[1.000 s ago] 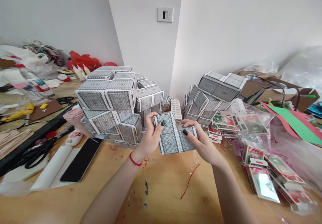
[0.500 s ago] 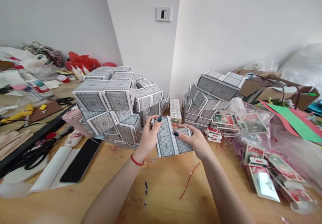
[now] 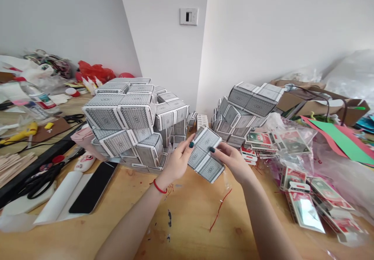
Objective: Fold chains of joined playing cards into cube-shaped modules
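Observation:
Between both hands, above the wooden table (image 3: 187, 229), is a block of playing cards (image 3: 207, 155) with grey patterned backs and white edges. My left hand (image 3: 176, 159) grips its left side, thumb on the near face and the other fingers partly hidden behind. On the upper right my right hand (image 3: 233, 159) holds it, thumb laid on the patterned face. The block is tilted. To the left rises a tall stack of similar card blocks (image 3: 136, 118), and another stack (image 3: 244, 106) stands at the right.
At left lie a black phone (image 3: 92, 188), white paper roll (image 3: 60, 197), black scissors (image 3: 43, 180) and yellow glue gun (image 3: 22, 133). Red and green card packs (image 3: 302, 205) lie at right beside plastic wrap and red-green paper (image 3: 340, 139). Red string (image 3: 219, 211) lies in front.
The card block has been turned in my hands, so its right end now points down towards me. My left hand has shifted slightly right and my right hand moved along with the block.

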